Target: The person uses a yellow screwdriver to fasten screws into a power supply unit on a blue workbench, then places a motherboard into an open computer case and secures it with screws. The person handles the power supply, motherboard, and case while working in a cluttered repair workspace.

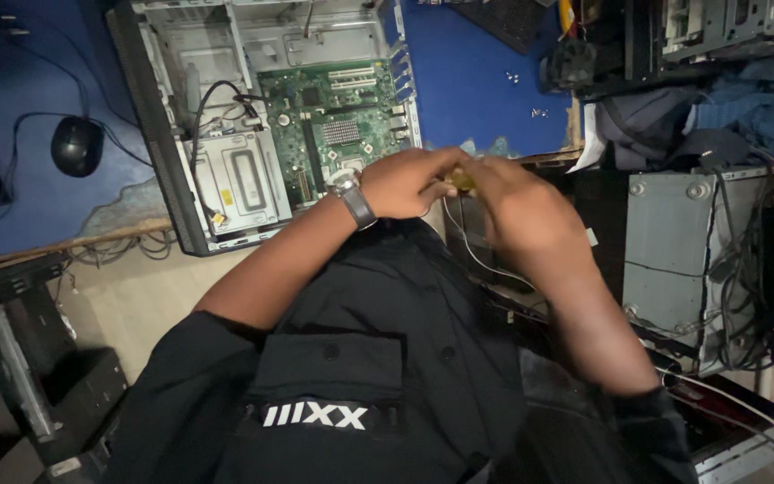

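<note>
Gripping small yellow object (464, 180) | left hand (409, 184), right hand (517, 204) both closed round it | axis hidden

The worktop (477, 81) carries a blue covering, worn away to bare patches along its near edge. Loose cables (118, 249) hang below that edge. A black mouse (76, 145) sits on the blue surface at the far left, its cord running across the covering. The floor (127, 305) below is pale beige. A dark rack (20, 358) stands at the lower left. A grey metal case (674, 260) stands on the right with tangled wires beside it. Blue cloth (754, 103) lies bunched at the upper right. Lighting is dim and uneven.
</note>
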